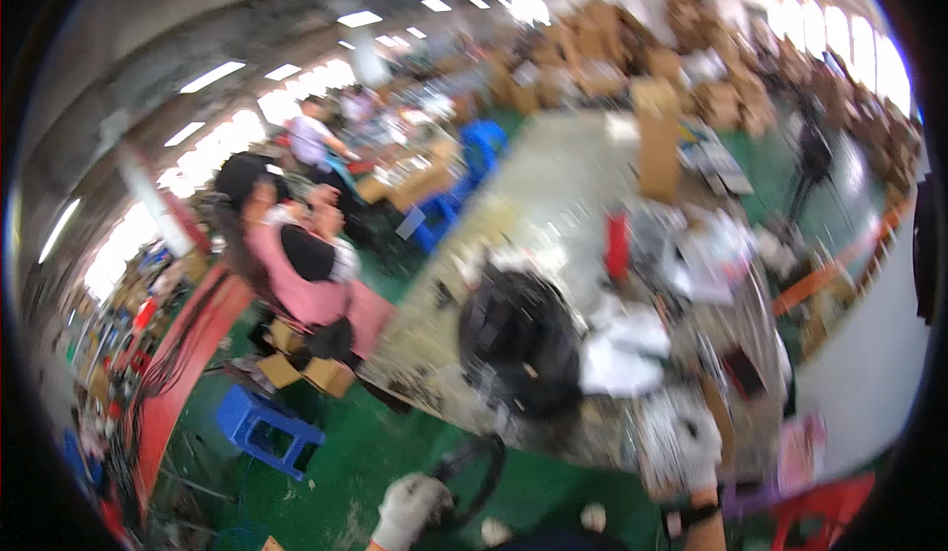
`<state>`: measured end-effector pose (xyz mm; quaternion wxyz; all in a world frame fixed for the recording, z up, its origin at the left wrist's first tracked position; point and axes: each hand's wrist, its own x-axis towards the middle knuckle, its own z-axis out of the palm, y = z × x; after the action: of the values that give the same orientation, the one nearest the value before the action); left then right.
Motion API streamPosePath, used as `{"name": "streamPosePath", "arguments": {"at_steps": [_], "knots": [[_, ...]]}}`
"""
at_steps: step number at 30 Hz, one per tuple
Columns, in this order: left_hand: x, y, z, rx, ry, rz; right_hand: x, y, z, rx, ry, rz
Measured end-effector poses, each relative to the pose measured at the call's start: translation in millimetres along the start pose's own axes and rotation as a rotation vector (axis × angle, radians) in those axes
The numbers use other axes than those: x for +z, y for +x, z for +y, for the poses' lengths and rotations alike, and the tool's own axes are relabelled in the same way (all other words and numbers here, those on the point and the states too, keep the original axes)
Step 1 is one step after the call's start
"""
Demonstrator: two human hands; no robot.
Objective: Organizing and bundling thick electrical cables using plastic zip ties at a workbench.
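Blurred workshop table (553, 186), gloved left hand (410, 510) clamped on black ring (474, 472), right hand (696, 447) grip unclear.

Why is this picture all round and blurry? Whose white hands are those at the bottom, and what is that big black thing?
A person wears a camera on their head, looking down. Its lens bends everything round, and the picture is smeared. The white hands are that person's own, in gloves. The left hand is at a black loop near the green floor; whether its fingers grip it is unclear. The right hand rests at the edge of the long table, among papers. The big black thing is a dark heap, too blurred to name. Another person in pink sits nearby.
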<state>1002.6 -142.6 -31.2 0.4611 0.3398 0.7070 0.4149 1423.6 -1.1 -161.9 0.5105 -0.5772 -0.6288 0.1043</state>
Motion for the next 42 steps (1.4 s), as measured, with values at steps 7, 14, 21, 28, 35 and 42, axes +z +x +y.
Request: {"name": "streamPosePath", "arguments": {"at_steps": [7,14,21,28,35,42], "knots": [[10.3,-0.3,4.8,0.241,0.144,0.035,45.6,-0.4,-213.2,0.024,0.713,-0.551],[6.3,7.5,24.3,0.364,0.055,0.109,132.4,-14.5,-255.7,-0.640,0.518,-0.648],[-8.2,-9.9,22.7,0.300,0.059,0.168,114.7,-11.2,-259.0,-0.230,0.666,-0.940],[-19.9,-13.2,19.7,0.238,0.167,0.180,109.1,-15.6,-266.6,0.102,0.658,-1.293],[-31.0,14.0,39.4,0.096,-0.245,0.137,97.3,7.0,-247.7,0.463,0.900,-1.252],[-20.9,11.0,35.2,0.265,-0.309,-0.001,108.0,-5.1,-252.5,0.491,0.928,-1.167]]}}
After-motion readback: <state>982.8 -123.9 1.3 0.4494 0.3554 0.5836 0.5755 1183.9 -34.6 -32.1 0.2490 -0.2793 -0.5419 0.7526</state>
